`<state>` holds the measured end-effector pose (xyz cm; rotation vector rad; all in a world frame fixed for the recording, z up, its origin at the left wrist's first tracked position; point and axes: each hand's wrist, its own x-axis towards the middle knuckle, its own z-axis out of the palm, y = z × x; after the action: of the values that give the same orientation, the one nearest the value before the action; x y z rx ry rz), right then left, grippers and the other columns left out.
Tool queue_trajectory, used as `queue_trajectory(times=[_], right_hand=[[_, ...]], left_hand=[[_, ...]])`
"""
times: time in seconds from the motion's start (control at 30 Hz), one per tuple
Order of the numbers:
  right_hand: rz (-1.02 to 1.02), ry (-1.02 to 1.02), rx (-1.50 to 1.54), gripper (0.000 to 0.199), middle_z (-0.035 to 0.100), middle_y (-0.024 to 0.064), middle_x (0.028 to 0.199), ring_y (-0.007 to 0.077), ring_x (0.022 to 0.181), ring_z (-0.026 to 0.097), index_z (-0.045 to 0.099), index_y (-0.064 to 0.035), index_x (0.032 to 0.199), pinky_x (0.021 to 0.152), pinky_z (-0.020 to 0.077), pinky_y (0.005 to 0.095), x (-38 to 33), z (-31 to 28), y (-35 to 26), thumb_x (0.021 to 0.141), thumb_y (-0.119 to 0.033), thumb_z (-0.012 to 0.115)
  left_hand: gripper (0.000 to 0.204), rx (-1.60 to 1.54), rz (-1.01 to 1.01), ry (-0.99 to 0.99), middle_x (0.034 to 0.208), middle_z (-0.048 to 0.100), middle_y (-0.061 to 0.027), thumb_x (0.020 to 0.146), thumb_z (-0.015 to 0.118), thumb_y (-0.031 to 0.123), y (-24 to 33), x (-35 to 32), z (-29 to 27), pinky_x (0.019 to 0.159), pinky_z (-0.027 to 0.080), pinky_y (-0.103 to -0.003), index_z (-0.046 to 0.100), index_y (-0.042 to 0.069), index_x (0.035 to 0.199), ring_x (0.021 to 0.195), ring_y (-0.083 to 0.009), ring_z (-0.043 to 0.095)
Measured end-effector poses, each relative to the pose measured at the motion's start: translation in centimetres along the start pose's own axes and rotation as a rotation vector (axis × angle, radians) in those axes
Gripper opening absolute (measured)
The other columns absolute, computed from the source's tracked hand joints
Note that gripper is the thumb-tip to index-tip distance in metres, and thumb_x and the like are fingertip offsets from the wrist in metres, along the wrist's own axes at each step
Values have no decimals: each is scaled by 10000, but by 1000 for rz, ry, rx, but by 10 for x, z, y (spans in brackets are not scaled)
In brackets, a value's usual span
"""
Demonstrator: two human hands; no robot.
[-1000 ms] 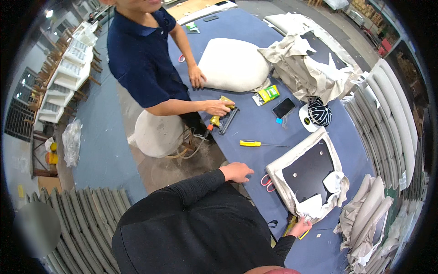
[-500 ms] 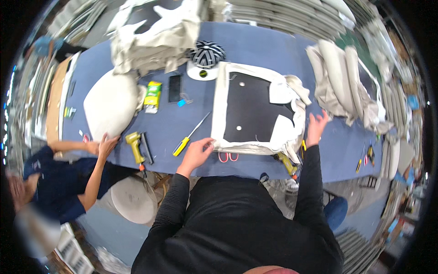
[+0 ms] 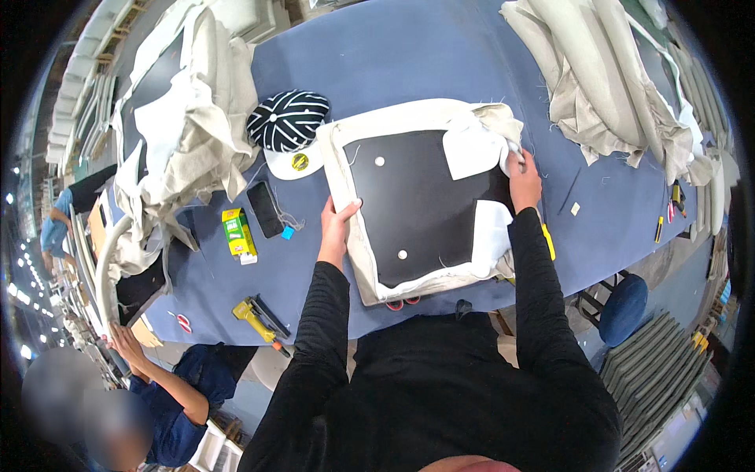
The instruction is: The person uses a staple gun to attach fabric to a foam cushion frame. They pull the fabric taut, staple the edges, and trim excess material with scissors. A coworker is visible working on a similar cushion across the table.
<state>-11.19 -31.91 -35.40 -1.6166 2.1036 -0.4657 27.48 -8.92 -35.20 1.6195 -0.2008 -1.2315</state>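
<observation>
An upholstered chair pad (image 3: 413, 200) lies before me with its dark backing up, beige fabric and white lining folded in over its edges. My left hand (image 3: 336, 228) grips its left edge, thumb on top and fingers around the side. At the upper right corner my right hand (image 3: 524, 181) is closed on the bunched fabric (image 3: 507, 141). Loose white lining flaps (image 3: 472, 153) lie over the backing's right part. Beside my right forearm shows a yellow tool handle (image 3: 548, 242). Red scissor handles (image 3: 403, 304) peek out under the pad's near edge.
Left of the pad are a striped cap (image 3: 287, 119), a phone (image 3: 265, 210), a green-yellow packet (image 3: 238, 234) and a staple gun (image 3: 259, 318). Fabric-covered pieces are piled far left (image 3: 189, 102) and far right (image 3: 598, 79). A co-worker (image 3: 177, 393) holds a cushion (image 3: 106, 267) at left.
Both my hands have come onto the pad and gripped it; it has shifted left toward the cap and turned slightly. The yellow screwdriver has dropped from sight. The co-worker has tipped the cushion upright.
</observation>
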Motion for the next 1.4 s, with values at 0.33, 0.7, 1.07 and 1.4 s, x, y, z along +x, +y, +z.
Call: queue_trajectory(times=[0.33, 0.7, 1.07, 1.4], right_hand=[[-6, -106, 936, 376, 787, 67, 1180, 125, 1032, 684, 716, 62, 1365, 931, 529, 291, 0, -47, 2, 1090, -186, 650], [17, -340, 1248, 674, 594, 77, 1594, 210, 1412, 573, 504, -63, 1641, 1161, 436, 312, -122, -183, -56, 1108, -460, 617], [262, -752, 1225, 860, 556, 118, 1539, 218, 1374, 569, 353, -42, 1662, 1125, 502, 369, -181, -227, 99, 1011, -413, 777], [112, -399, 871, 914, 423, 193, 1701, 286, 1531, 461, 340, -15, 1697, 1274, 339, 401, -110, -176, 141, 1056, -603, 622]], left_hand=[[551, -151, 423, 52, 1269, 658, -52, 1019, 743, 175, 91, -105, -12, 957, 551, -334, 527, 57, 1512, 1112, -148, 650], [836, 820, 1196, 11, 1390, 715, -203, 699, 962, 234, 110, -325, 84, 1089, 492, -448, 629, -1, 1429, 1285, -339, 685], [804, 916, 565, -200, 1641, 497, -242, 985, 791, 330, -59, -226, -12, 1260, 363, -470, 441, 35, 1646, 1526, -370, 457], [947, 536, 213, -185, 1676, 408, -255, 1032, 787, 336, -55, -186, 57, 1229, 406, -426, 232, -46, 1697, 1501, -326, 473]])
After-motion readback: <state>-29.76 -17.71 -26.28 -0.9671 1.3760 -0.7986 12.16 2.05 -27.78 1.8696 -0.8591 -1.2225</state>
